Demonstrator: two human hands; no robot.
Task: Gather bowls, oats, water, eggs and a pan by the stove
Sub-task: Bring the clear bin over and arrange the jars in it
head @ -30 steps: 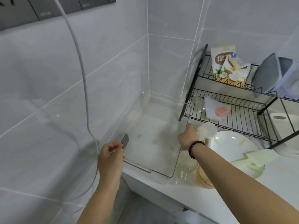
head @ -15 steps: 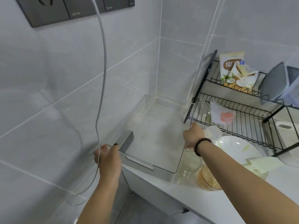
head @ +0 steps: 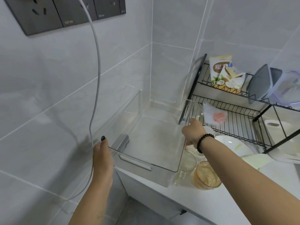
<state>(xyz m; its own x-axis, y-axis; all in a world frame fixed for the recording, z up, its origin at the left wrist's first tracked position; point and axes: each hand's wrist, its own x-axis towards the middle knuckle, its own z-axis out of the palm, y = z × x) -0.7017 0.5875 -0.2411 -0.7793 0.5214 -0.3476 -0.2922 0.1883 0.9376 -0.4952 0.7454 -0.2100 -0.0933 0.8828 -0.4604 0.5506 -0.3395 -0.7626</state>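
Observation:
A large clear plastic bin (head: 146, 173) stands in the counter's corner, its front end past the counter edge. My left hand (head: 102, 158) grips its front left corner, thumb on the rim. My right hand (head: 193, 132) holds the top of its right wall. Nothing lies inside the bin. Right beside it stand a clear glass cup (head: 186, 164) and an amber glass bowl (head: 207, 176). A white dish (head: 232, 145) lies under the rack, behind my right wrist.
A black wire dish rack (head: 240, 117) at right holds a coconut-print bag (head: 222, 72), a small plastic bag (head: 214, 116) and container lids (head: 259, 83). A grey cable (head: 97, 62) hangs from the wall sockets (head: 48, 13) past my left hand. Tiled walls close in at left and behind.
Both hands have stayed on the clear bin, and its front end sits slightly nearer me. My view has lifted, showing more of the wall sockets.

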